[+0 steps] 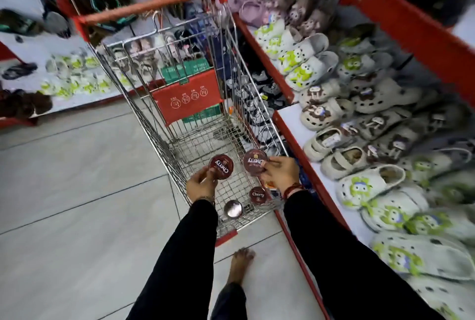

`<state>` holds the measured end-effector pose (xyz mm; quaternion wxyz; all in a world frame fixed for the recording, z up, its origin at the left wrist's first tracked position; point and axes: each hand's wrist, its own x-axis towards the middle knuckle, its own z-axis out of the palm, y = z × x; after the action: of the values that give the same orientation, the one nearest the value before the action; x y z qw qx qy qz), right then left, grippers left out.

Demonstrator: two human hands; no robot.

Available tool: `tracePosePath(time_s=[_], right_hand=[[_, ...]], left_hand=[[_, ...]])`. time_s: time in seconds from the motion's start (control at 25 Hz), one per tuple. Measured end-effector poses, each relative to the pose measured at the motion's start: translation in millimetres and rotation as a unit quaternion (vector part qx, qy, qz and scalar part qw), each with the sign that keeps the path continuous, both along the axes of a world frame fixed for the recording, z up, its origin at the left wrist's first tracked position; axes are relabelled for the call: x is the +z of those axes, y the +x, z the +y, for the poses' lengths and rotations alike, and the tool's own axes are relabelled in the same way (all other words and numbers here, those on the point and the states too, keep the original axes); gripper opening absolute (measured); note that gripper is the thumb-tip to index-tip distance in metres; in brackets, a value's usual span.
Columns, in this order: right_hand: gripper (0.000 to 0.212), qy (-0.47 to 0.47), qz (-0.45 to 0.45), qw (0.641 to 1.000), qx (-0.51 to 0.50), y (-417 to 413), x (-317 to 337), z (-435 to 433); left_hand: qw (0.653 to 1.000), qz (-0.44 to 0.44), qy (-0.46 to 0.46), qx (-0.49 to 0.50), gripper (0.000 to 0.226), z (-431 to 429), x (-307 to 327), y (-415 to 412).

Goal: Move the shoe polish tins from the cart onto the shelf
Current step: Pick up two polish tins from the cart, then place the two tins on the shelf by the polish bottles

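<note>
A wire shopping cart (144, 124) with a red handle stands in front of me. My left hand (201, 186) holds a dark red round tin (221, 166) marked Cherry above the cart's near end. My right hand (280, 174) grips a second Cherry tin (254, 161) beside it. On the cart floor lie a third Cherry tin (257, 195), label up, and a tin (233, 209) showing its bare silver face. The red-edged white shelf (293, 119) runs along the cart's right side.
The shelf is crowded with white and grey clogs (359, 186) bearing green or brown charms. A red child-seat flap (187, 97) and green boxes sit at the cart's far end. More footwear hangs on the left wall. My bare foot (240, 265) stands on the grey tiled floor.
</note>
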<state>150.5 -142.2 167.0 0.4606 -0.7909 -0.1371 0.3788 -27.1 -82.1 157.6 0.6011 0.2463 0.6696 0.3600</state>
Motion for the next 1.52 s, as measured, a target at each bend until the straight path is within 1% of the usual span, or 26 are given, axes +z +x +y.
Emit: tracePosePath(time_s=[0.12,0.24,0.32,0.44,0.52,0.68,0.8,0.92,1.08,1.12,1.2,1.28,1.4,1.44,1.52], right_hand=[[0.037,0.087,0.043,0.994,-0.053,-3,58,-36],[0.034,0.175,0.062,0.978,-0.093,-1,106,-72],[0.033,0.227,0.065,0.964,-0.124,2,138,-105],[0.033,0.268,0.021,0.95,-0.157,12,179,-163],[0.031,0.281,-0.003,0.944,-0.171,19,201,-189],[0.033,0.301,-0.062,0.921,-0.241,40,252,-259],[0.033,0.321,-0.099,0.898,-0.285,58,279,-303],[0.03,0.326,-0.138,0.873,-0.336,80,297,-348],[0.029,0.314,-0.195,0.831,-0.416,111,312,-414],[0.028,0.303,-0.208,0.822,-0.435,118,315,-429],[0.021,0.283,-0.209,0.815,-0.461,131,320,-451],[0.013,0.258,-0.197,0.809,-0.491,146,322,-467],[0.026,0.176,-0.185,0.805,-0.536,171,318,-485],[0.028,0.153,-0.183,0.805,-0.543,177,317,-489],[0.024,0.109,-0.176,0.804,-0.557,185,313,-494]], left_hand=[[0.998,-0.024,0.044,-0.021,0.039,-25,51,1],[0.992,-0.096,0.072,-0.039,0.038,-46,93,11],[0.983,-0.134,0.1,-0.08,0.039,-64,121,22],[0.965,-0.16,0.137,-0.158,0.037,-99,162,44],[0.955,-0.178,0.148,-0.187,0.039,-111,183,58],[0.917,-0.207,0.184,-0.287,0.039,-155,229,107],[0.889,-0.23,0.191,-0.347,0.036,-185,252,145],[0.855,-0.247,0.211,-0.405,0.037,-215,276,187],[0.798,-0.295,0.2,-0.486,0.033,-259,312,249],[0.783,-0.295,0.205,-0.507,0.031,-270,318,266],[0.758,-0.287,0.215,-0.545,0.03,-290,325,298],[0.735,-0.261,0.206,-0.591,0.029,-311,326,333],[0.707,-0.187,0.21,-0.649,0.027,-334,316,378],[0.699,-0.169,0.211,-0.662,0.022,-339,311,389],[0.691,-0.141,0.203,-0.679,0.007,-346,300,407]])
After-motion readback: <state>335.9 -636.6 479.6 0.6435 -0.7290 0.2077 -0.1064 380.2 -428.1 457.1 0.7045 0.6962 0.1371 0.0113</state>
